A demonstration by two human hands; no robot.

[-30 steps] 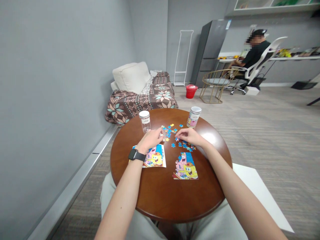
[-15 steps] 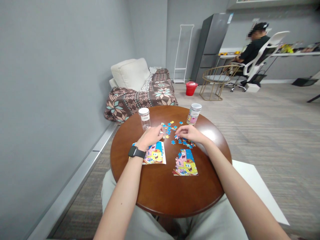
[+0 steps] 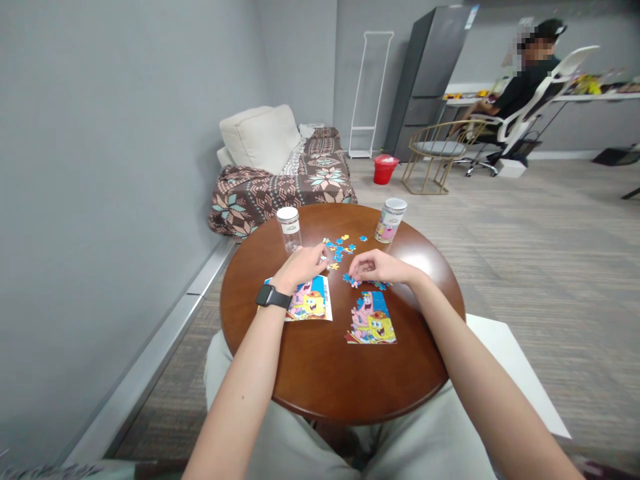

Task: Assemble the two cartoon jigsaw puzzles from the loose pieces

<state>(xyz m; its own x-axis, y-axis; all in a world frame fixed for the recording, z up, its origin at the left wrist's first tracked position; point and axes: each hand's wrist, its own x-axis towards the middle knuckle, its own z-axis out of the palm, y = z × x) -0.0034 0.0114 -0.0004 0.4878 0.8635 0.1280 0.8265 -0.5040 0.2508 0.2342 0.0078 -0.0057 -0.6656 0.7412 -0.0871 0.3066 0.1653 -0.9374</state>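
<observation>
My left hand [image 3: 306,264] rests beside the loose puzzle pieces [image 3: 340,250], its fingers closed around a small whitish puzzle piece [image 3: 323,258]. A black watch is on that wrist, which lies over the printed reference picture [image 3: 315,308]. My right hand [image 3: 377,267] reaches down to the nearer group of pieces, with thumb and fingertips pinched at a pink-and-blue puzzle piece [image 3: 355,283]. Just below it lies the partly assembled puzzle [image 3: 374,323], showing a yellow and a pink cartoon figure. Its left edge is jagged. Part of the nearer group is hidden under my right hand.
A clear jar with a white lid [image 3: 290,230] stands behind my left hand. A printed jar [image 3: 391,221] stands at the back right of the round brown table [image 3: 345,387]. Beyond are a covered sofa [image 3: 285,190], a red bin [image 3: 385,171] and a seated person [image 3: 525,90].
The view has tilted slightly, so the room sits a little higher. My right hand has shifted slightly left over the nearer pieces. The left hand stays nearly in place.
</observation>
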